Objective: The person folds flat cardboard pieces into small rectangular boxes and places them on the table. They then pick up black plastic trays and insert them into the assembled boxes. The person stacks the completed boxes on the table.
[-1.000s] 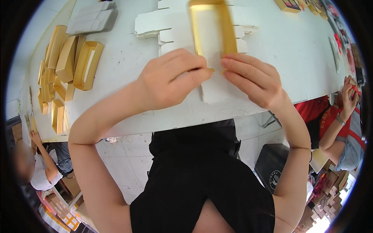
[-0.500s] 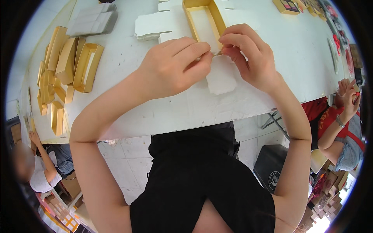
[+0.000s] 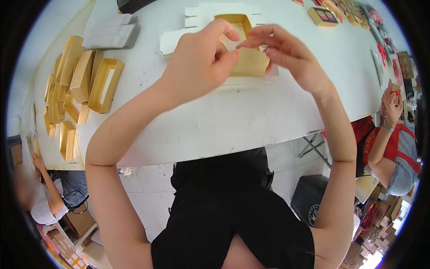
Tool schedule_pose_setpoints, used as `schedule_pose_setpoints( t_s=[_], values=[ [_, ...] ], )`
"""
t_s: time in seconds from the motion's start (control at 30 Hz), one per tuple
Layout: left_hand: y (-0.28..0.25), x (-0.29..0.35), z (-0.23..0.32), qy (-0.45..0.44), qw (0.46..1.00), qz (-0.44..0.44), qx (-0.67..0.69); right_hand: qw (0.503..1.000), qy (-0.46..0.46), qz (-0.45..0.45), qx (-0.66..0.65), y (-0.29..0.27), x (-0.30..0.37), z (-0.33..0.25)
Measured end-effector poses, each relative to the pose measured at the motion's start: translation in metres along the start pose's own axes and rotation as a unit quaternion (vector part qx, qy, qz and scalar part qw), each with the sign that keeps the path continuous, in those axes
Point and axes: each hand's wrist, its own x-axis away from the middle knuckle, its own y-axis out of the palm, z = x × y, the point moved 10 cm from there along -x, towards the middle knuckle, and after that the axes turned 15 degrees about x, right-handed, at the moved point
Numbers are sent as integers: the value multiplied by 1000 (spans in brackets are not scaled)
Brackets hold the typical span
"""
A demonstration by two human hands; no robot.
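Note:
A gold paperboard box (image 3: 242, 19) with a pale inside lies on the table in front of me. Its near end flap (image 3: 251, 62) stands raised, gold face toward me. My left hand (image 3: 196, 62) is curled at the box's left side, its thumb at the flap's left edge and its index finger bent above; the other fingers are mostly hidden. My right hand (image 3: 293, 56) grips the flap's right edge with the thumb, one fingertip showing beneath, while the index finger reaches over the flap's top. Beneath the box lie flat white box blanks (image 3: 172, 41).
Several folded gold boxes (image 3: 105, 85) are heaped at the left. Behind them sits a stack of grey-white sheets (image 3: 109, 33). A black object (image 3: 134, 4) lies at the far edge. Filled gold boxes (image 3: 323, 16) stand far right. Co-workers sit at both sides, one showing a hand (image 3: 391, 107).
The near flap, which lay toward me with its white side showing, is now turned up with its gold face visible. My hands have spread slightly from their pinch at the box's near edge.

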Motion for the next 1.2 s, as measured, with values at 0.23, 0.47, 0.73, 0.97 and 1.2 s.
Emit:
schedule_pose_setpoints(
  t_s=[0.23, 0.47, 0.73, 0.97, 1.2],
  values=[
    [-5, -12, -13, -83, 995, -49, -12, 988, -95, 43, 114, 9, 17, -30],
    [5, -3, 8, 111, 982, -148, -42, 950, -167, 103, 241, -16, 21, -19],
    [9, -1, 15, 216, 966, -68, -122, 928, -188, 122, 297, -19, 9, -16],
    [9, 7, 15, 258, 951, 14, -170, 937, -171, 141, 270, -6, 2, -21],
    [16, 15, 29, 241, 922, -105, -284, 919, -205, 171, 289, -1, 4, -26]
  ],
)
